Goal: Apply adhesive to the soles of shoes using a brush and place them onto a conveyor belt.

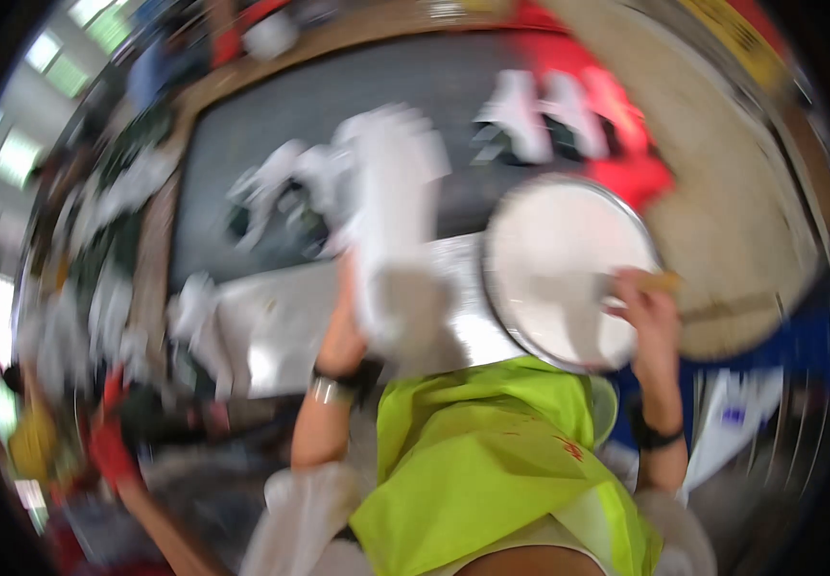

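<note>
My left hand (pixel 343 322) is raised over the front of the work surface, closed round the lower end of a long white piece (pixel 396 182) that is smeared by motion. Its shape resembles a shoe upper or sole, but I cannot tell which. Over the right side of a round pan (pixel 489 278) of white liquid or paste (pixel 549 259), my right hand (pixel 650 312) pinches a small tan-handled tool (pixel 663 281). Whether that tool is a brush or a scraper is too blurred to tell. White and dark pieces (pixel 276 192) lie just beyond my left hand.
More white and dark pieces (pixel 516 115) lie on the dark board (pixel 338 72) at the far right, beside a red cloth-like sheet (pixel 626 178). A shiny metal plate (pixel 271 331) edges the front. At left, a person's red-gloved hand (pixel 113 446) shows near hanging white pieces (pixel 108 307).
</note>
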`<state>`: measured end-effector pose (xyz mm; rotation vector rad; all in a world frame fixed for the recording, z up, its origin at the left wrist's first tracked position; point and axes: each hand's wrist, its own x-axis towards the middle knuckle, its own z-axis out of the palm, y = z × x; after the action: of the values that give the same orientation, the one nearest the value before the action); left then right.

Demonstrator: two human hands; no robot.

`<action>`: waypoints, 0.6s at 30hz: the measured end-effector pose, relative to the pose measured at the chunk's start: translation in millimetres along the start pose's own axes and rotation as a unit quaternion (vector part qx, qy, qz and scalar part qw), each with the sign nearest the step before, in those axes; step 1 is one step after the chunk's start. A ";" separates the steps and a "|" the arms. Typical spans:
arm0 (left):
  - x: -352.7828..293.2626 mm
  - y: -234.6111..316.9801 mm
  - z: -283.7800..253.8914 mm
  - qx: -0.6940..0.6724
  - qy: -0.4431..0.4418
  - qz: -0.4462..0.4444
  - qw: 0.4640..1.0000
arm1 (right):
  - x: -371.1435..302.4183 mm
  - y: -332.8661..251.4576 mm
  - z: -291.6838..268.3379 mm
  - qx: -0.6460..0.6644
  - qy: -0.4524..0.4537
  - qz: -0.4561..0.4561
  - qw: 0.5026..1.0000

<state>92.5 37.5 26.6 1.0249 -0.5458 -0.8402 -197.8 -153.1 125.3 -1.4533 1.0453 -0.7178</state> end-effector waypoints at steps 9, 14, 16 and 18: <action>-97.9 -39.4 -16.0 -0.363 0.002 -0.243 0.900 | 69.7 56.7 64.0 -0.330 0.061 -0.147 0.931; -97.2 -13.2 6.3 -0.142 0.050 -0.201 0.968 | 77.8 48.7 61.2 -0.247 0.016 -0.081 0.966; -86.2 0.2 18.4 -0.089 0.024 -0.190 0.977 | 77.4 28.1 57.2 -0.144 0.022 -0.180 0.973; -66.3 6.4 32.1 -0.039 -0.014 -0.172 0.984 | 87.3 34.1 60.4 -0.185 0.005 -0.167 0.968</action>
<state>32.6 76.7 45.3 1.0510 -0.3607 -1.1736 -114.9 -203.9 70.8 -1.9828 0.9854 -0.7953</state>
